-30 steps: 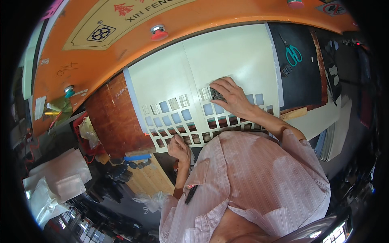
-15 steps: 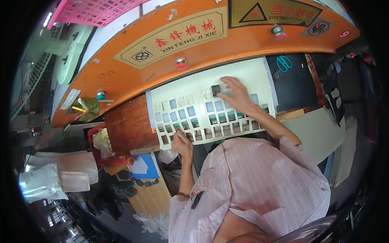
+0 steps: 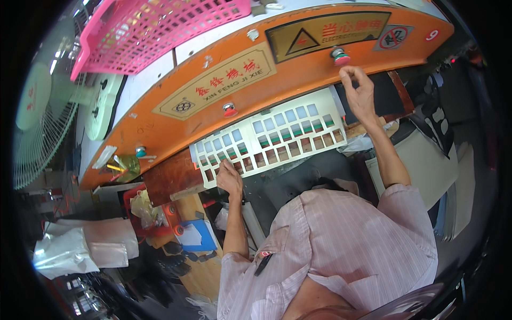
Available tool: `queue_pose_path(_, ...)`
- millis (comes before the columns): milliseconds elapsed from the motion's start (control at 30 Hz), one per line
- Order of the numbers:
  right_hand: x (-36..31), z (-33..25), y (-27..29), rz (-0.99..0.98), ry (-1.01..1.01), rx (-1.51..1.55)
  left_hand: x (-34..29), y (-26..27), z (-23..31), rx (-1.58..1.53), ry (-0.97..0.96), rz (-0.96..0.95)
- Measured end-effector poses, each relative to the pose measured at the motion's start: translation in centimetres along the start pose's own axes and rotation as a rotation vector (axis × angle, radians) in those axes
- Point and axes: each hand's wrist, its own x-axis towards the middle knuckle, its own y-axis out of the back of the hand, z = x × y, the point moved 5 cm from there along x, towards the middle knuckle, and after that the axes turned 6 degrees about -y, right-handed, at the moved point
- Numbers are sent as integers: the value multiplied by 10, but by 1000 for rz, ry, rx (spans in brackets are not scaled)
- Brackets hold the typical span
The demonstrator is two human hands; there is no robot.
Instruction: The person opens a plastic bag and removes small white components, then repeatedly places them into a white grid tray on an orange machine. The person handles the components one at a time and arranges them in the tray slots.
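A pale sheet (image 3: 249,174) with rows of rectangular cut-out windows lies on the worktable, its far part under the orange machine front (image 3: 298,80). Blue-grey, green and brown surfaces show through the windows. My left hand (image 3: 229,178) is closed on the sheet's near edge toward the left, thumb on top. At the right, my right hand (image 3: 361,95) is raised with fingers bent and slightly apart, and nothing shows in them. Its fingertips are just below a red push button (image 3: 340,57) on the machine front; whether they touch it I cannot tell.
Another red button (image 3: 229,110) and a green button (image 3: 140,151) sit on the machine front. A pink basket (image 3: 160,40) and a fan (image 3: 40,122) stand at the upper left. Silvery bags (image 3: 69,250) and a blue clipboard (image 3: 197,236) lie lower left.
The sheet has slid away from me, partly under the machine front. My right hand has left the small dark block on the sheet and risen rightward to the button. My left hand stays on the edge.
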Motion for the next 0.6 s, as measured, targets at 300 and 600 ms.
queue_pose_path(300, -110, 79, 16, 74, -302, -300, -2, 3, 6, 22, -48, 28)
queue_pose_path(600, -149, 118, -4, -6, -422, -268, -2, 2, 1, 36, -67, 21)
